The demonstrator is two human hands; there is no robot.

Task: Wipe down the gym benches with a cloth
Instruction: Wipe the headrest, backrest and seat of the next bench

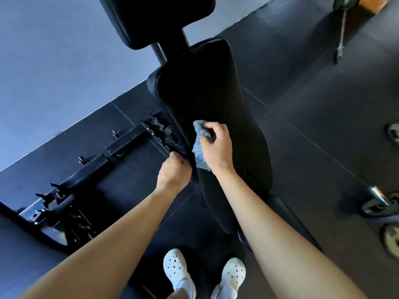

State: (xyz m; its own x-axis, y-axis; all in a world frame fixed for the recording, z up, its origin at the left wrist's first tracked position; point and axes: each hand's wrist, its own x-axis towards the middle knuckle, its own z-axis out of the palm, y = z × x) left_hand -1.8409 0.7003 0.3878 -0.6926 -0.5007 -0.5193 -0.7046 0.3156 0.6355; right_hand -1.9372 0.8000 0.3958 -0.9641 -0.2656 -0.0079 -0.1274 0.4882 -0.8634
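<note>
Mid-wipe: blue cloth [199, 145] is clutched by right hand [216, 147] on bench pad [216, 93]; pad's edge is gripped by left hand [173, 173]. Pad's far end is prob. to be covered next.

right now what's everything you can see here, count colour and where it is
bench pad: 1, black, centre
upper pad: 1, black, top centre
cloth: 1, blue, on the bench pad's left side
metal frame: 1, black, floor left of the bench pad
bar: 1, silver, floor, top right
weights: several, grey and chrome, floor, right edge
wooden box: 1, orange-brown, top right corner
clogs: 2, white, bottom centre
left hand: 1, grips the bench pad's left edge
right hand: 1, grips the cloth
</note>
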